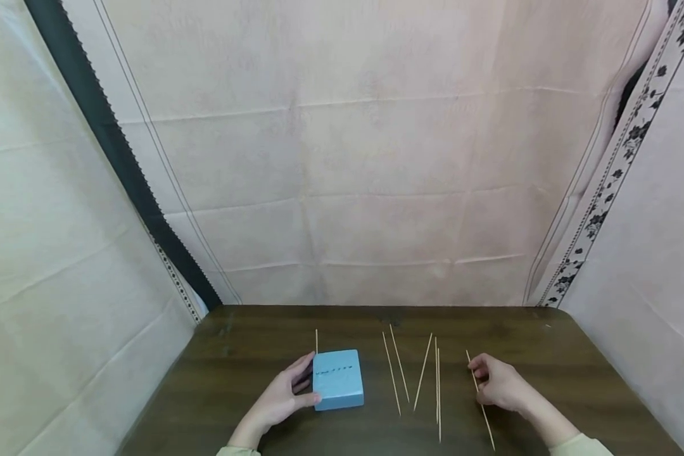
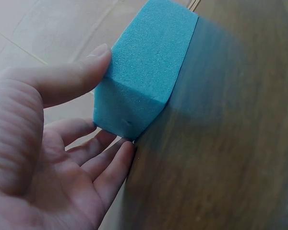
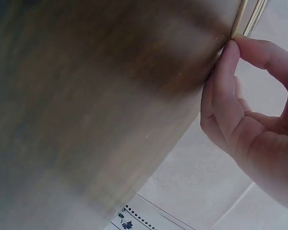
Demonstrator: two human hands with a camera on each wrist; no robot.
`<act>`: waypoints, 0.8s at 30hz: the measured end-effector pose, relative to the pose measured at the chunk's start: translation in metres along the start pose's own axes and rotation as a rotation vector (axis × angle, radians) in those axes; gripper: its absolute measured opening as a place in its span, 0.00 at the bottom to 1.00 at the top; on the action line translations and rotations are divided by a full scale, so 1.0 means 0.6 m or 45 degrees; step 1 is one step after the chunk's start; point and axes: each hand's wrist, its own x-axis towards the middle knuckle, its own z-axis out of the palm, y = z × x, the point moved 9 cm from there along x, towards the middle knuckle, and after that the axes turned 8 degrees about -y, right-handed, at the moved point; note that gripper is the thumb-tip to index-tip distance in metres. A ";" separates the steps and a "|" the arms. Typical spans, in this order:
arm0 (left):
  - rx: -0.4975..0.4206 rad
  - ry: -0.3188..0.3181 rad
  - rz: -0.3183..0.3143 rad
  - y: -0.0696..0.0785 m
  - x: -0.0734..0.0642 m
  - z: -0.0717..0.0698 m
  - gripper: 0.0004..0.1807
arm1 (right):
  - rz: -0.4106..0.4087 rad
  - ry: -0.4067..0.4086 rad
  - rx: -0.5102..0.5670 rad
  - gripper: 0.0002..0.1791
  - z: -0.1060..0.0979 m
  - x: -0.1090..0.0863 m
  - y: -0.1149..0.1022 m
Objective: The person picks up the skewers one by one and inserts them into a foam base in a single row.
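Observation:
At the left of the head view, my left hand (image 1: 282, 394) grips a light blue foam block (image 1: 338, 380) by its left side. Its thumb and fingers sit on opposite edges of the block (image 2: 144, 52), as the left wrist view shows. A row of small dark marks runs across the top face. Over on the right, my right hand (image 1: 503, 384) pinches a thin wooden stick (image 1: 487, 425) between thumb and index finger. Several similar sticks, among them a slanted one (image 1: 423, 372) and an upright one (image 1: 440, 399), lie between the hands.
One more stick (image 1: 316, 340) shows behind the block, its lower part hidden. Everything rests on a dark brown wooden table (image 1: 251, 335). Pale cloth (image 1: 376, 158) hangs behind the table and at both sides, with a floral border (image 1: 604, 190) on the right.

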 end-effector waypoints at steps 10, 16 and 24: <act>0.005 -0.011 0.002 -0.001 0.004 -0.003 0.52 | 0.011 0.019 0.001 0.31 -0.004 -0.008 -0.005; 0.014 -0.004 0.005 0.000 0.003 -0.004 0.52 | 0.014 0.010 -0.035 0.32 -0.006 -0.006 -0.006; 0.024 0.001 -0.006 0.000 0.003 -0.003 0.53 | 0.016 -0.034 -0.080 0.34 -0.006 0.000 -0.003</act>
